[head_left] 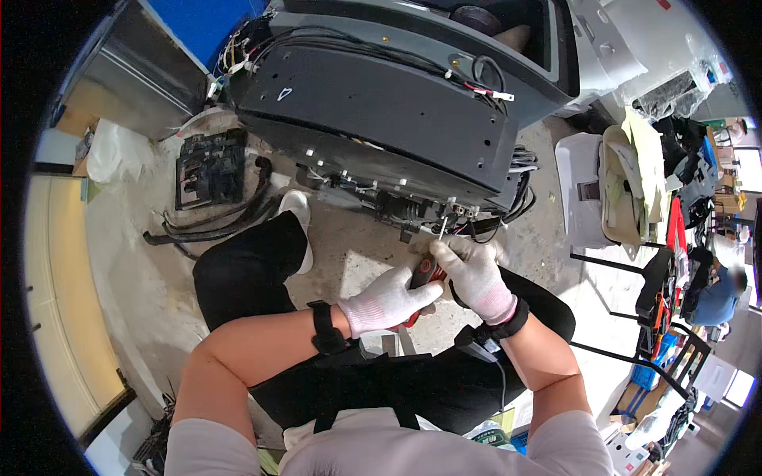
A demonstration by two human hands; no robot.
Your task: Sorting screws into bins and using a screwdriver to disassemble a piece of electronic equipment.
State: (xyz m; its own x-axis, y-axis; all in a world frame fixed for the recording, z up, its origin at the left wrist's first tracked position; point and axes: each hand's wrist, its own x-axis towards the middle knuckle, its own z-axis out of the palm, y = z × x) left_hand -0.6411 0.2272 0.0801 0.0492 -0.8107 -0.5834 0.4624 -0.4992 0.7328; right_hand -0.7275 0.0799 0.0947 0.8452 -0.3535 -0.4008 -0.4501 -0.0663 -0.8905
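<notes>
My left hand (390, 301), in a white knit glove, is closed round a red-and-black power screwdriver (426, 271). Its red lower end shows beneath my fingers. A thin light-coloured shaft (443, 228) points from the tool area toward the machine. My right hand (479, 279), gloved too, is closed at the tool's front, thumb and fingers pinched by that shaft; what sits between them is hidden. Just beyond both hands is the lower edge of a large dark grey machine housing (373, 119), with metal fittings and a black mechanism (401, 208) along it.
Black cables (520, 198) hang at the housing's right end. Black hoses (214, 230) and a black tool case (210, 168) lie on the floor at left. Grey and beige bins (583, 190) stand at right, near a black metal frame (611, 266). Another person (718, 293) is far right.
</notes>
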